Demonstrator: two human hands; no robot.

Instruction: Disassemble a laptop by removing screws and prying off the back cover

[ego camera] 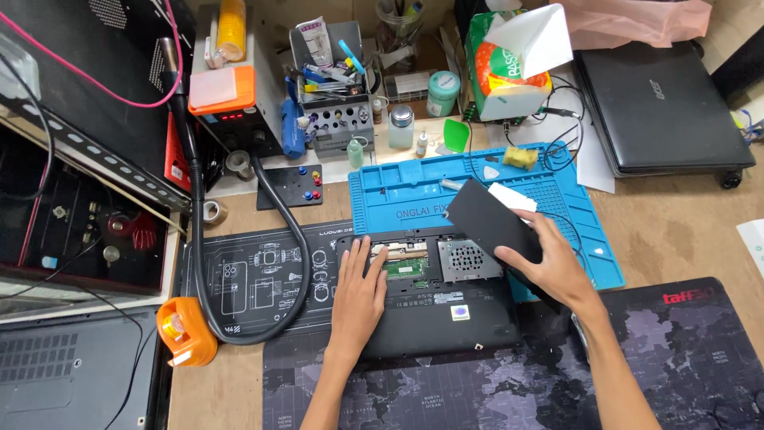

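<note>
A black laptop (pixel 430 299) lies bottom-up on the desk, its long side running left to right in front of the person, with an opening in its base that shows a green circuit board (pixel 407 267) and a round fan grille (pixel 468 259). The left hand (pixel 358 295) rests flat on the laptop's left part, fingers spread and reaching up to the edge of the opening – it presses down and grasps nothing. The right hand (pixel 549 259) is closed around the lower right end of a flat black cover panel (pixel 489 219), thumb on top. The panel is tilted, its long axis running from upper left down to lower right, and its free end hangs above the right part of the opening, over the blue work mat (pixel 382 203) behind the laptop. So the opening lies just left of and below the held panel, closer to the left hand than to the right – the two hands are well apart. An orange tape dispenser (pixel 185 330) sits far left, clear of both
</note>
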